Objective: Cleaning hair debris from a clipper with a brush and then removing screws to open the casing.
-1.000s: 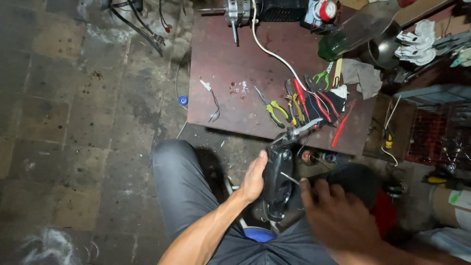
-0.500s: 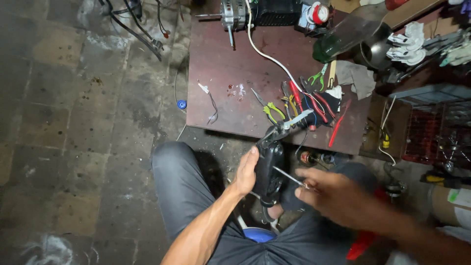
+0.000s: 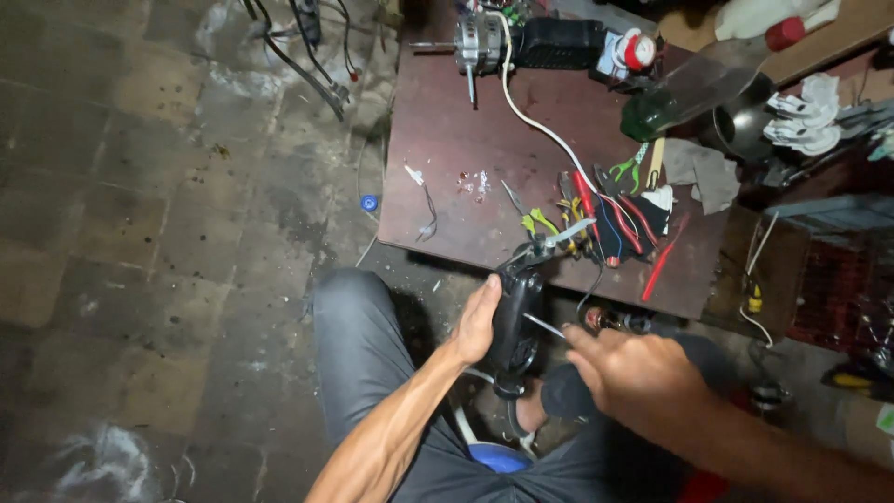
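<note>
Black tool body: a dark, elongated power-tool housing (image 3: 518,321) is held upright over the lap, just off the near edge of the low brown table (image 3: 447,140), with a metal piece jutting from its top end toward the pliers.
Left hand: the left hand (image 3: 477,321) is wrapped around the left side of the housing, fingers closed on it, thumb along the edge.
Right hand: the right hand (image 3: 638,373) is closed around a thin metal screwdriver (image 3: 545,326); its handle is hidden in the fist.
Contact: the shaft's tip is pressed to the right side of the housing, about mid-height.
Table, near right corner: yellow-handled pliers (image 3: 540,222) and red-handled tools (image 3: 610,210) are heaped together, touching.
Table, far edge: a small electric motor (image 3: 477,42) is seen, with a white cable (image 3: 540,130) trailing from it to the tool heap.
Table, right edge: a grey rag (image 3: 703,172) is lying beside a dark green bottle (image 3: 666,102).
Floor: a blue bottle cap (image 3: 370,202) is seen on stained tiles just off the table's left edge.
Below: grey trousers (image 3: 358,345) are visible under both arms.
</note>
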